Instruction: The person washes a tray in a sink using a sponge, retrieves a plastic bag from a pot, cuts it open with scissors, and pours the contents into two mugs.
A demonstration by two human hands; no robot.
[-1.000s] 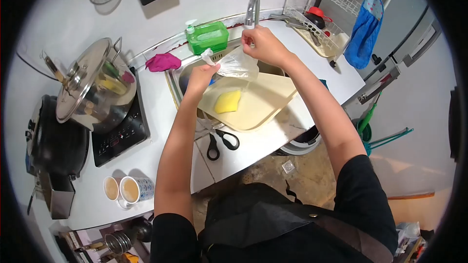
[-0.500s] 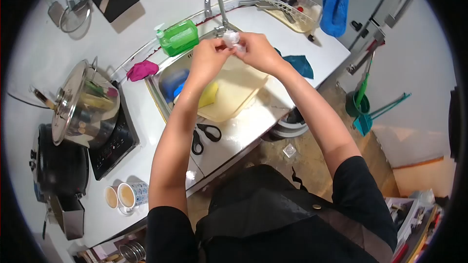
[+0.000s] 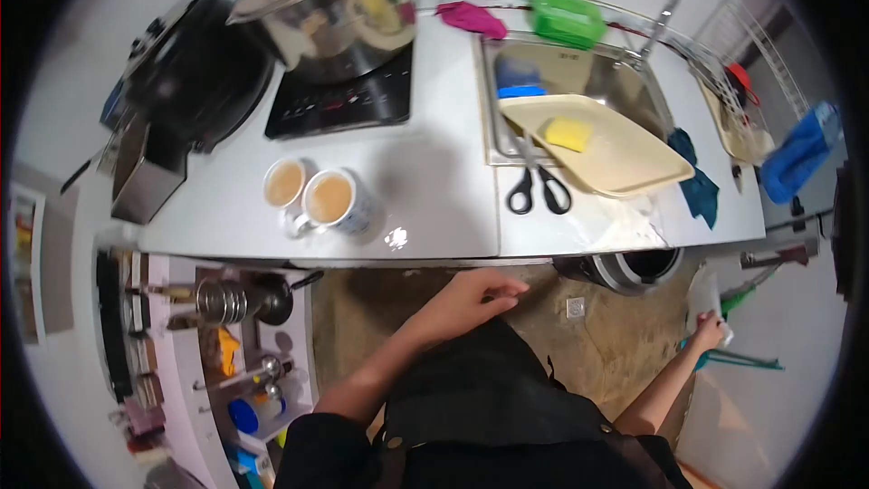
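Observation:
My left hand [image 3: 475, 299] hangs in front of the black apron, below the counter edge, with fingers loosely curled, a gap beside the thumb and nothing in it. Out at the far right, my right hand [image 3: 709, 333] is closed on a translucent plastic bag [image 3: 702, 294], slightly blurred. Behind the bag are a green handle [image 3: 740, 296] and a teal dustpan [image 3: 747, 360]. On the counter, black-handled scissors [image 3: 521, 195] lie beside a cream tray [image 3: 638, 149]. The tray rests partly over the sink [image 3: 634, 86] and carries a yellow sponge [image 3: 568, 134].
Two filled cups [image 3: 329, 197] stand near the counter's front edge. Behind them a steel pot [image 3: 344, 32] sits on an induction cooktop [image 3: 339, 109]. Under the counter are a bin [image 3: 615, 273] and a shelf unit [image 3: 294, 385]. A dark teal cloth [image 3: 699, 183] lies by the tray.
My hands have come down from the sink and parted. The white plastic, earlier crumpled between both hands, is now in the right one, off to the right. The view has swung left.

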